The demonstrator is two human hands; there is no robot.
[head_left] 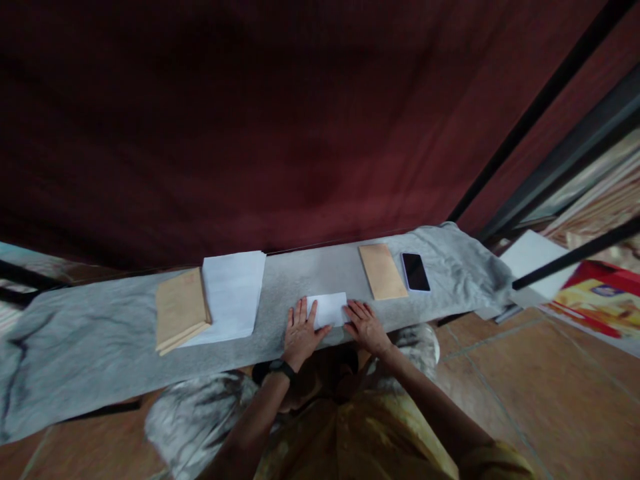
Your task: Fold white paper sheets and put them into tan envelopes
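Observation:
A small folded white paper [330, 308] lies on the grey cloth-covered bench [100, 347] right in front of me. My left hand [301, 331], with a black watch at the wrist, lies flat on the paper's left edge, fingers stretched out. My right hand [365, 325] presses flat on its right edge, fingers spread. Neither hand grips anything.
To the left lie a stack of brown envelopes [180, 309] and a pile of white sheets [233, 293]. To the right lie one brown envelope [383, 271] and a black phone [416, 271]. A dark red curtain [280, 120] hangs behind; tiled floor [525, 380] to the right.

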